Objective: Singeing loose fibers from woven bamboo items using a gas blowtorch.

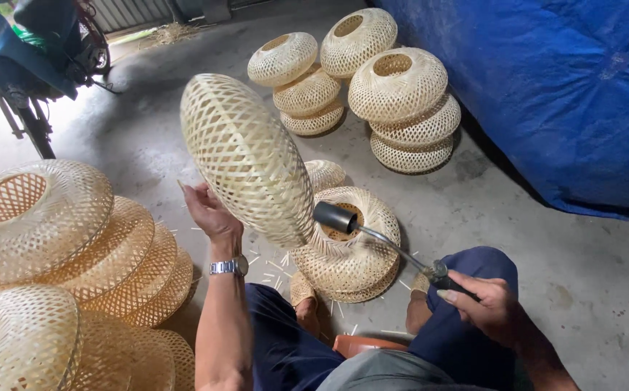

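Observation:
My left hand point(212, 214) holds up a pale woven bamboo lampshade point(246, 156), turned on edge above the floor. A silver wristwatch point(229, 267) sits on that wrist. My right hand point(484, 303) grips the handle of a gas torch point(372, 235), whose black nozzle points at the lower edge of the held shade. No flame shows. Below the nozzle lies another woven shade point(351, 250) on the concrete between my knees, with a smaller one behind it.
Stacks of woven shades stand at the left point(61, 246) and at the back point(401, 108), point(296, 83). A blue tarpaulin point(560, 87) covers something at the right. A parked motorbike point(32, 58) is at the top left. Bamboo splinters litter the concrete floor.

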